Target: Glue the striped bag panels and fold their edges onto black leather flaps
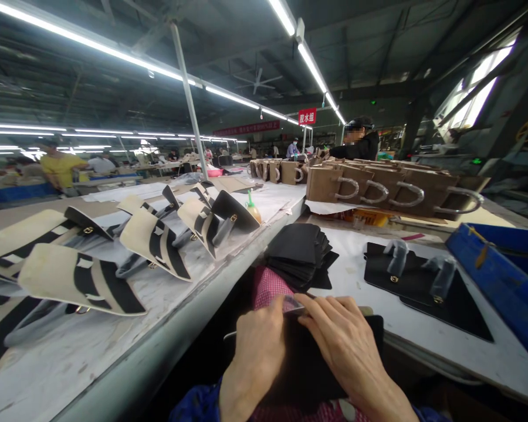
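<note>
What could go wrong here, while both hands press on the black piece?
The black piece lies over the person's lap, half off the table edge, so it may slip under the left hand and right hand. The stack of black pieces leans unevenly and could slide off.

This is a factory floor where handbags are made. Long worktables run toward 12 o'clock under rows of tube lights. Cut bag flaps lie at 10 o'clock, finished brown bags line up at 1 o'clock, and workers stand at benches at 9 o'clock.
</note>
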### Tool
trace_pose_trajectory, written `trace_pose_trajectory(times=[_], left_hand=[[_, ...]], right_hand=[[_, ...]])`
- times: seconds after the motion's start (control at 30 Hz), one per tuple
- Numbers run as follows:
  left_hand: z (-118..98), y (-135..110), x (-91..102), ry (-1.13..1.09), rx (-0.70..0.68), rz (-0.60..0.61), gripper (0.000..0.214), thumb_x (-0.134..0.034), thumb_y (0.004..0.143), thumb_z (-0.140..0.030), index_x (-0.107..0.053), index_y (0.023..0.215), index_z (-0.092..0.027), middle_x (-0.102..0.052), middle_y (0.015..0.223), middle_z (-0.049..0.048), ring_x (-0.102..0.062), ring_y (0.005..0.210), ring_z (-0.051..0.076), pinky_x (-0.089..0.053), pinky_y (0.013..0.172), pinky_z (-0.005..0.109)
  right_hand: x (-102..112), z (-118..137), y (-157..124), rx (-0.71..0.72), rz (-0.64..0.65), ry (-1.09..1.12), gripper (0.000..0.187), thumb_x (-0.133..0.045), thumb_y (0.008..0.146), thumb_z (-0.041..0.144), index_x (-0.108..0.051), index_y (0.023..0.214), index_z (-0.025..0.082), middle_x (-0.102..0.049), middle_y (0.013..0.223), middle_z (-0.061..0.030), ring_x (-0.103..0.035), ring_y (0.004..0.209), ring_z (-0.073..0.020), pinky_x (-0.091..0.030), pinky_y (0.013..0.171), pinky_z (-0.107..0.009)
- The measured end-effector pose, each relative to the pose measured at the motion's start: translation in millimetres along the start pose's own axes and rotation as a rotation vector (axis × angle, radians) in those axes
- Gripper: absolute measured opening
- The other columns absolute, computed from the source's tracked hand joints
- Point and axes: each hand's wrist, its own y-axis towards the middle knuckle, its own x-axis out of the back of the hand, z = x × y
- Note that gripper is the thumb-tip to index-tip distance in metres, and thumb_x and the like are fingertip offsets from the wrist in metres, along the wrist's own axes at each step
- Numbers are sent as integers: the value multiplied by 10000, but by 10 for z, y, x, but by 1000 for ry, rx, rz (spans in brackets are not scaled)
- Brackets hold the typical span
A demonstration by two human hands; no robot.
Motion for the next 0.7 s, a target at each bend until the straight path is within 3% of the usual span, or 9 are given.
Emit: trace_pose_trajectory(times=[0.07,0.23,0.37,0.47,0.6,0.7], left_hand=[[122,-24,-25,-60,6,-13,352,-529,936,-115,-677,1240,-212,-800,936,105,-762,879,344,-586,761,440],[293,-157,-9,-233,-37,-60,266,-566,933,-146,-765,1004,-308,-804,945,-24,-757,886,208,-546,816,287],[350,-217,1,-308,-20,-118,277,-536,937,-155,-774,975,-292,-800,1006,-15,-751,923,233,-540,831,332],[423,-253,4,-420,-62,-200,274,-527,920,-174,-770,1001,-270,-802,974,-19,-757,887,225,-543,805,327],[505,-314,22,-475,-194,-322,263,-517,919,-225,-774,975,-229,-804,931,-19,-765,825,169,-562,737,231],[538,-346,48,-434,-257,-374,253,-533,915,-232,-779,969,-205,-809,925,-11,-772,806,153,-574,721,181]], right_hand=[[108,-80,-122,-29,-40,-2,249,-429,1057,264,-598,1193,142,-664,853,-25,-602,755,-180,-378,752,-338],[233,-246,-454,-221,-167,139,163,-543,1017,368,-632,1040,233,-701,916,20,-642,830,-139,-463,776,-253],[211,-277,-602,-406,-349,146,178,-633,959,417,-652,1008,247,-694,852,28,-650,720,-132,-505,713,-226],[182,-287,-643,-488,-414,242,138,-678,926,396,-658,932,259,-655,801,36,-622,668,-121,-502,651,-208],[122,-331,-689,-602,-459,455,115,-718,878,355,-670,831,263,-613,964,-8,-618,915,-149,-495,800,-225],[84,-360,-706,-678,-387,612,107,-699,888,357,-685,830,268,-632,1100,-38,-612,1074,-194,-478,926,-308]])
